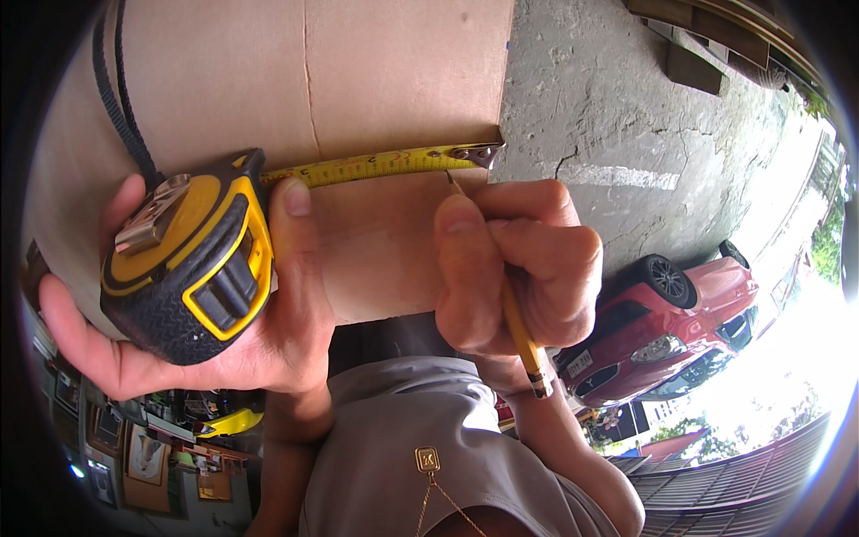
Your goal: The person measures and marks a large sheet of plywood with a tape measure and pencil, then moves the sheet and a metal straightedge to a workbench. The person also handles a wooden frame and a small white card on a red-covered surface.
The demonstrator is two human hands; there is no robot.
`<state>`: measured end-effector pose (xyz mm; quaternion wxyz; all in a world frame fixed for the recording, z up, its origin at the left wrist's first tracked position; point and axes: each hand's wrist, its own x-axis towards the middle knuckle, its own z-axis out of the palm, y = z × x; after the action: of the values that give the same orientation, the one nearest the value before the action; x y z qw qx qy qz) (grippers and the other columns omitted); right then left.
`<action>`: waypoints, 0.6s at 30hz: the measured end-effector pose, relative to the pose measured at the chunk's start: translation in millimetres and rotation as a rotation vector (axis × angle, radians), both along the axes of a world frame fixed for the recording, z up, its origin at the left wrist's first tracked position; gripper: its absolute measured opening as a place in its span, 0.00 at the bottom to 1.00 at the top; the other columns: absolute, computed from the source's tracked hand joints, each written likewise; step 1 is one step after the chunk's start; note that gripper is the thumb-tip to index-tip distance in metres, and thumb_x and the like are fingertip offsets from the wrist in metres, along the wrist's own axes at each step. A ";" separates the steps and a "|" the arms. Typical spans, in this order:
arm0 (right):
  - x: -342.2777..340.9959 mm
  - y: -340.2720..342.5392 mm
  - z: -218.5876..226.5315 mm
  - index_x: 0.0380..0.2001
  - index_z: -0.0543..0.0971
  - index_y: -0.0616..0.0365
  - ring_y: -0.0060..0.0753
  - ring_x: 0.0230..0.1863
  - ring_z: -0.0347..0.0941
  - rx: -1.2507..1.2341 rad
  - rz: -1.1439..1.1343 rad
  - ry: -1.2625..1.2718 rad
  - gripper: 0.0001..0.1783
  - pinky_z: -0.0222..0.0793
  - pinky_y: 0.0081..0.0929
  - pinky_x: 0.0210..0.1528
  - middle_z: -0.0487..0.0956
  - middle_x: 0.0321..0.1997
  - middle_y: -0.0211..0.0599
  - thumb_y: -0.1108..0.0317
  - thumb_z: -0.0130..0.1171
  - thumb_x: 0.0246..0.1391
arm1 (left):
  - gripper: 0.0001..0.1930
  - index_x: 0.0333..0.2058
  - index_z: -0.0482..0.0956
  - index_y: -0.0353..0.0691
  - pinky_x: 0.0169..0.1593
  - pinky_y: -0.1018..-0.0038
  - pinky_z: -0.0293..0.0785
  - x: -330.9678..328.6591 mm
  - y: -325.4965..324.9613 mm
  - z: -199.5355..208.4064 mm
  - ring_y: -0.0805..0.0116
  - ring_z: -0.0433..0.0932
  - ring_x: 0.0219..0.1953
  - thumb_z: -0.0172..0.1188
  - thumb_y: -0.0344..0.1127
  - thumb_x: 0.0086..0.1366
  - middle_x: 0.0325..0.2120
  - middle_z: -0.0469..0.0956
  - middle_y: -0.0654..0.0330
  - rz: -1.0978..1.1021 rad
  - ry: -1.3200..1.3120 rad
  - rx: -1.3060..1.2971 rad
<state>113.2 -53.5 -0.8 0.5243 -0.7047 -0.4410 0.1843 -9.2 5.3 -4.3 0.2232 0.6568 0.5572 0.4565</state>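
My left hand [295, 313] is wrapped round a black and yellow tape measure [201, 259], its thumb pressing beside the start of the blade. The yellow blade [385, 166] runs out to the right across a light brown board [394, 80], and its metal end hook [490, 154] sits at the board's right edge. A yellow pencil [519, 331] is pinched in my right hand [528, 259], tilted, with its tip close to the lower edge of the blade near the hook. The pencil's eraser end points down toward me. Whether the tip touches the board I cannot tell.
A black wrist strap [125, 98] trails from the tape measure over the board. A thin crack or seam [309, 80] crosses the board. Beyond its right edge lies cracked concrete ground [608, 125], with a red car [671, 331] further off. Framed items [148, 456] stand at lower left.
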 end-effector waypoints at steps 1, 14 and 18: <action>-0.4 -0.6 -0.1 0.26 0.64 0.59 0.19 0.19 0.65 -0.001 -0.004 0.005 0.15 0.60 0.17 0.21 0.74 0.21 0.42 0.89 0.55 0.44 | 0.50 0.62 0.43 0.42 0.50 0.66 0.76 0.7 -0.6 0.1 0.59 0.71 0.46 0.67 0.15 0.47 0.50 0.65 0.41 -0.004 -0.001 -0.002; -1.0 -2.3 -2.0 0.26 0.65 0.60 0.19 0.19 0.65 0.013 -0.003 0.001 0.14 0.60 0.16 0.21 0.74 0.21 0.43 0.89 0.56 0.45 | 0.49 0.61 0.45 0.42 0.50 0.67 0.75 -1.0 -1.2 -1.1 0.59 0.71 0.47 0.67 0.16 0.46 0.50 0.65 0.41 -0.032 0.033 0.028; -1.1 -2.4 -3.0 0.25 0.65 0.61 0.19 0.18 0.65 0.029 -0.005 0.016 0.14 0.60 0.16 0.21 0.74 0.21 0.43 0.89 0.56 0.43 | 0.48 0.60 0.46 0.43 0.50 0.68 0.76 -1.8 -2.8 0.6 0.59 0.71 0.46 0.68 0.16 0.46 0.50 0.65 0.42 -0.049 -0.014 0.002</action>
<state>112.1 -55.8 -3.8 0.5385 -0.6968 -0.4374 0.1824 -11.0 2.4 -3.8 0.2374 0.6673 0.5388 0.4561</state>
